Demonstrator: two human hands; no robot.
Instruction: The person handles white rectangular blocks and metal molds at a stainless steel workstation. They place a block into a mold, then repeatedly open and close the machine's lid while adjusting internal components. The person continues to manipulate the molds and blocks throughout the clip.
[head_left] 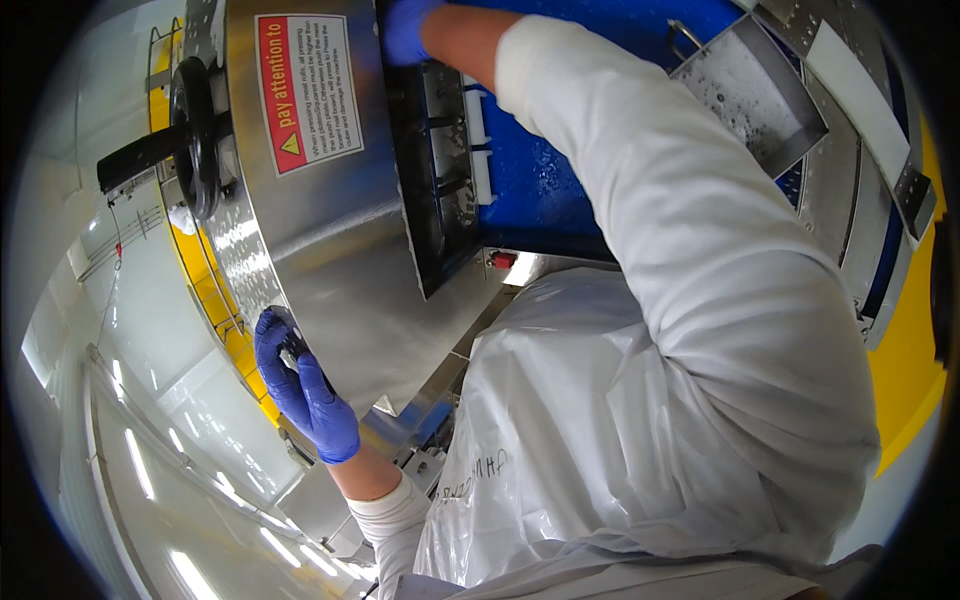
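A stainless steel machine housing (345, 235) with a red and white warning label (310, 90) stands in front of me. My left hand (310, 400), in a blue-purple glove, is at the housing's lower left edge. Its fingers curl round a small black handle (292, 345) there, mostly covered by the glove. My right arm reaches far forward across the blue conveyor belt (545, 185). At the top of the view, my right hand (408, 30), gloved alike, is beside the housing's dark opening (440, 190); its fingers are hidden. White plastic pieces (478, 150) line that opening.
A black handwheel (195, 140) sticks out on the housing's left side. Right of the belt lies a wet steel tray (745, 95) with a handle, near a steel frame (840, 190). A red button (502, 260) is beside the belt's near end. Yellow parts (905, 360) show at the right.
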